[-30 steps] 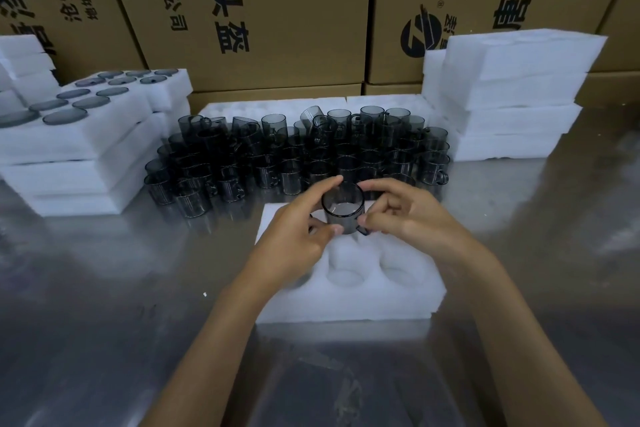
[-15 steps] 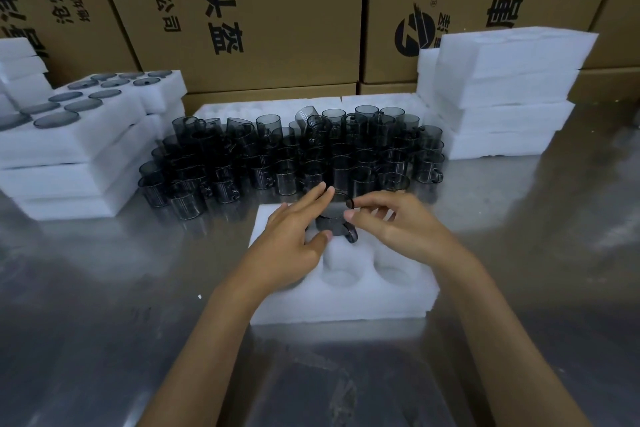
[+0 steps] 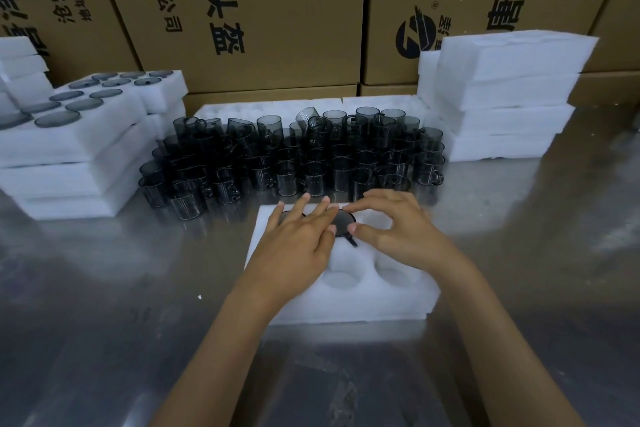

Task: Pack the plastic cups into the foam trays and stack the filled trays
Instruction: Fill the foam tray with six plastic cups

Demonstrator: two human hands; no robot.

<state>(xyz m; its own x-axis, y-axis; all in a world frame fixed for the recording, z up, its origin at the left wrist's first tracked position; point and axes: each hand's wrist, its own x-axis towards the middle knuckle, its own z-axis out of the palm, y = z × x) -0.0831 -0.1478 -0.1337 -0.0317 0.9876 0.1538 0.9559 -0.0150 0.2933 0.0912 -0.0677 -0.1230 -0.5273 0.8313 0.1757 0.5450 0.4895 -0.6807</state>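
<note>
Since a second ago the cup (image 3: 343, 224) has gone from held up above the foam tray (image 3: 346, 302) to sunk in a far pocket of it, only its dark round end and small handle showing. Going left to right: the stack of filled trays (image 3: 79, 149) sits at the left of the counter (image 3: 104, 288), dark cup ends flush in the foam; next, the crowd of loose cups (image 3: 294, 156) stands just behind the tray in hand. The left hand (image 3: 298, 243) lies flat with straight fingers over the tray's far left, touching the seated cup's edge, another dark cup partly showing under it. The right hand (image 3: 398, 229) has thumb and forefinger curled lightly at the cup's rim, seemingly pressing rather than gripping. At the right stands a stack of empty trays (image 3: 502, 97). I judge the cups light, stiff, smooth smoky plastic, slippery and liable to crack if squeezed; best taken round the body or by the handle. The foam looks soft, feather-light, easily dented, so lift it from beneath with both hands.
</note>
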